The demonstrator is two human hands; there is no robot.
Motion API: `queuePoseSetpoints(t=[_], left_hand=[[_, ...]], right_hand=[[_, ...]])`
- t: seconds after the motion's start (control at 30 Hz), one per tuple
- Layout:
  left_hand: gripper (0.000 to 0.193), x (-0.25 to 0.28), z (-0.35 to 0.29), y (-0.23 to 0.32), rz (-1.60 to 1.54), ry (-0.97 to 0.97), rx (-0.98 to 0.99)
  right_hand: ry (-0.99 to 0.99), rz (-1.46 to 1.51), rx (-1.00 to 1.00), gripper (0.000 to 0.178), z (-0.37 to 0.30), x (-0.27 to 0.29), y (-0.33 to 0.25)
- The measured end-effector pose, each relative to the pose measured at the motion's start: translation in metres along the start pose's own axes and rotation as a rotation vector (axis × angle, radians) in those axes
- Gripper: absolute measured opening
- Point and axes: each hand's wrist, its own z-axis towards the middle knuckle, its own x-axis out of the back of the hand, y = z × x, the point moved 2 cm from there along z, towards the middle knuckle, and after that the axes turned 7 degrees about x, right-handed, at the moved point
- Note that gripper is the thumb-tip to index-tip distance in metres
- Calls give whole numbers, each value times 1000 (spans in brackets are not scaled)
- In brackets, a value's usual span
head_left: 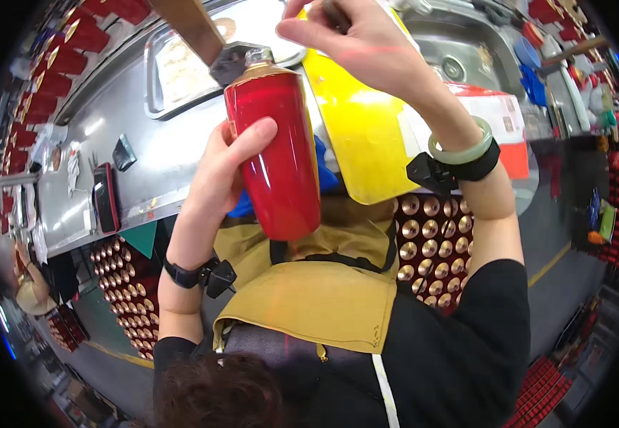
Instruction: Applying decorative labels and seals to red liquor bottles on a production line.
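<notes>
A glossy red metal bottle point(275, 150) with a narrow gold-coloured neck is tilted in front of my body. My left hand point(234, 153) is wrapped round its left side, the thumb across the front. Right at the neck is a black fitting point(231, 65) on the end of a wooden bar point(191, 32); I cannot tell whether they touch. Up and to the right, my right hand point(359, 43) is raised over a yellow board point(366, 135), its fingers curled round a dark, rod-like thing point(336, 16). Most of that thing is hidden.
A metal tray point(154, 78) lies on the steel bench point(152, 150) at left. A sink point(466, 53) stands at back right, with papers point(491, 114) before it. Boxes of red bottles with gold tops point(434, 246) flank me. Another person point(32, 285) is at far left.
</notes>
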Motion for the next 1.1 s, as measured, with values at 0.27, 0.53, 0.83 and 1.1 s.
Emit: queuePoseSetpoints(t=[0.27,0.53,0.83,1.1], left_hand=[[61,-84,14,37,522,-141,-332],[96,-207,37,-18,866,-734,-439],[62,-224,87,-61,1020,-885,-518],[61,-238,76,-88,1313,-754,-295]], right_hand=[[-119,-277,193,22,-103,94,-21],[-55,-440,-198,24,-281,157,-57],[419,-1167,-1723,27,-636,102,-92],[729,-1047,-2213,37,-887,2,-83]])
